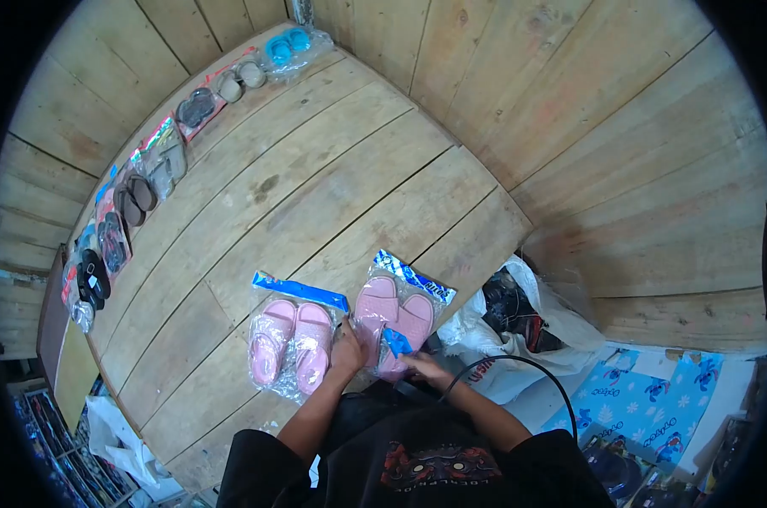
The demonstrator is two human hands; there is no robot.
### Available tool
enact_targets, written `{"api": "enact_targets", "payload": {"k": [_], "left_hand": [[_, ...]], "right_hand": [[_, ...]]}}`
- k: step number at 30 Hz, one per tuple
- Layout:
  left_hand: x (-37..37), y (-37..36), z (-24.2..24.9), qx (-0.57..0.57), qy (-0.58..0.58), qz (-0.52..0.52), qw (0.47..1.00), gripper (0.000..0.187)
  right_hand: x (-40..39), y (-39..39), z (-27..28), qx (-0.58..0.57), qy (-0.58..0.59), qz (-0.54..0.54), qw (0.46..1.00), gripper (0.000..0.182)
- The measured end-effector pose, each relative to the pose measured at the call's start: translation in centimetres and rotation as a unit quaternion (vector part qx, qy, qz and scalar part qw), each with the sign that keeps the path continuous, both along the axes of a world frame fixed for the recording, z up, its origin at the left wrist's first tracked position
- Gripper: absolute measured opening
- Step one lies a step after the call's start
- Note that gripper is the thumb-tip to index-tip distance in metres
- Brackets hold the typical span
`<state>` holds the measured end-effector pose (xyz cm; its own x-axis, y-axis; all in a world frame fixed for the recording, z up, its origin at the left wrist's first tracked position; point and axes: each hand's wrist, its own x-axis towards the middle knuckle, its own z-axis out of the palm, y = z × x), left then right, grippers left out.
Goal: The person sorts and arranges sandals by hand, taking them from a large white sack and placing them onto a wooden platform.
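Note:
Two clear bags of pink slippers lie side by side on the wooden platform. The left pair of slippers (313, 345) lies straight under a blue header strip (300, 290). The right pair of slippers (414, 319) is tilted, with a blue-and-white printed header (413, 277). My left hand (346, 349) is between the pairs, its fingers closed at the near edge of the right bag. My right hand (426, 367) is closed at the lower right of that bag, on a small blue piece (397, 342) lying over the slippers. What this piece is, I cannot make out.
Several bagged pairs of footwear line the platform's far left edge, from black sandals (94, 278) to bright blue clogs (287, 46). A white sack (472, 334) with dark contents stands off the right edge. A black cable (519, 359) loops beside my right arm. Plank walls (561, 93) enclose the platform.

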<state>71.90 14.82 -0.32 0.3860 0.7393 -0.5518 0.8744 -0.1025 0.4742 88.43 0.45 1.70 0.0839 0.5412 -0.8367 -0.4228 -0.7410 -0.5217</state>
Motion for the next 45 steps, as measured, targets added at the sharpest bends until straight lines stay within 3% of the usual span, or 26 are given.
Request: {"api": "enact_targets", "payload": {"k": [1,5,6,7,8,10,11,13,14,15,16,17,19,20,21,23,24,25,28,30,32,35,36,38,40,45], "left_hand": [[0.1,-0.1,1.6,-0.026,0.001,0.012,1.000,0.082],[-3.0,-2.0,-3.4,-0.056,-0.072,-0.046,0.995,0.074],[-3.6,-2.4,-3.0,-0.155,-0.120,-0.019,0.980,0.065],[-4.1,-2.8,-2.7,-0.251,-0.167,0.008,0.953,0.058],[-4.7,-3.1,-2.2,-0.249,-0.170,0.013,0.953,0.058],[-6.9,-3.8,-0.9,-0.297,-0.275,0.103,0.909,0.044],[-8.2,-4.2,-0.2,-0.295,-0.275,0.111,0.908,0.044],[-11.3,-4.5,1.2,-0.243,-0.277,0.209,0.906,0.025],[-13.3,-4.6,1.7,-0.186,-0.270,0.272,0.905,0.021],[-15.2,-4.9,2.0,-0.128,-0.261,0.334,0.897,0.018],[-16.5,-5.2,1.9,0.030,-0.320,0.392,0.862,0.014],[-18.0,-4.7,1.8,0.212,-0.183,0.393,0.876,0.020],[-21.0,-4.0,-0.4,0.338,-0.081,0.479,0.806,0.032],[-21.9,-3.7,-1.8,0.341,-0.080,0.484,0.802,0.032],[-22.6,-3.1,-3.3,0.135,-0.148,0.651,0.732,0.042],[-24.5,-2.6,-8.6,-0.210,-0.319,0.723,0.575,0.058],[-25.4,-2.9,-10.8,-0.334,-0.418,0.656,0.533,0.063],[-24.1,-2.9,-9.5,-0.329,-0.423,0.654,0.535,0.063],[-20.1,-3.1,-8.5,-0.158,-0.301,0.729,0.595,0.061],[-20.6,-2.9,-11.2,-0.215,-0.441,0.723,0.486,0.056],[-19.7,-3.2,-9.3,-0.229,-0.441,0.730,0.470,0.048],[-20.0,-3.2,-12.4,-0.284,-0.448,0.737,0.419,0.036],[-20.7,-3.6,-14.6,-0.284,-0.454,0.733,0.420,0.036],[-22.1,-4.5,-17.8,-0.248,-0.531,0.641,0.495,0.039],[-20.8,-7.7,-12.3,-0.190,-0.518,0.685,0.476,0.042],[-24.4,-13.6,-10.8,-0.219,-0.573,0.623,0.485,0.049]], "right_hand": [[-0.7,-0.8,-1.5,0.000,0.002,0.005,1.000,0.040],[-0.7,-2.8,-8.7,0.012,-0.227,-0.052,0.972,0.039],[-0.4,-3.1,-8.7,-0.020,-0.300,-0.046,0.953,0.038],[0.2,-3.5,-8.6,0.007,-0.251,-0.136,0.958,0.038],[0.9,-3.4,-8.7,0.009,-0.251,-0.132,0.959,0.038],[2.7,-5.0,-11.7,0.122,-0.281,-0.329,0.893,0.046],[3.6,-6.1,-12.0,0.123,-0.278,-0.323,0.896,0.046],[4.7,-7.0,-11.5,-0.135,-0.279,-0.194,0.931,0.051],[4.1,-7.1,-11.0,-0.130,-0.278,-0.190,0.933,0.051],[3.0,-7.2,-9.0,-0.119,-0.128,-0.217,0.960,0.059],[2.0,-7.2,-7.8,-0.107,0.025,-0.238,0.965,0.068],[1.2,-7.4,-8.2,-0.077,0.078,-0.200,0.974,0.073],[-0.8,-6.5,-7.7,-0.051,0.127,-0.217,0.967,0.075],[-1.8,-6.0,-7.3,-0.030,0.177,-0.237,0.955,0.077],[-2.5,-5.6,-6.5,-0.005,0.186,-0.244,0.952,0.067],[-3.1,-5.8,-8.4,0.000,0.172,-0.257,0.951,0.063],[-3.3,-5.9,-9.6,0.000,0.154,-0.279,0.948,0.059],[-3.1,-6.3,-10.2,0.022,0.137,-0.268,0.953,0.059],[-1.9,-7.1,-8.6,0.045,0.166,-0.317,0.933,0.057],[-1.4,-8.4,-6.7,0.073,0.137,-0.330,0.931,0.058],[0.3,-9.9,-7.0,0.059,0.116,-0.345,0.929,0.063],[1.7,-11.8,-5.7,0.068,0.121,-0.329,0.934,0.060],[1.9,-12.2,-5.1,0.067,0.124,-0.317,0.938,0.059],[1.9,-12.7,-3.8,0.074,0.134,-0.306,0.940,0.061],[1.3,-12.4,-2.5,0.069,0.132,-0.314,0.938,0.073],[0.6,-10.6,-3.2,0.043,0.156,-0.308,0.937,0.067]]}}
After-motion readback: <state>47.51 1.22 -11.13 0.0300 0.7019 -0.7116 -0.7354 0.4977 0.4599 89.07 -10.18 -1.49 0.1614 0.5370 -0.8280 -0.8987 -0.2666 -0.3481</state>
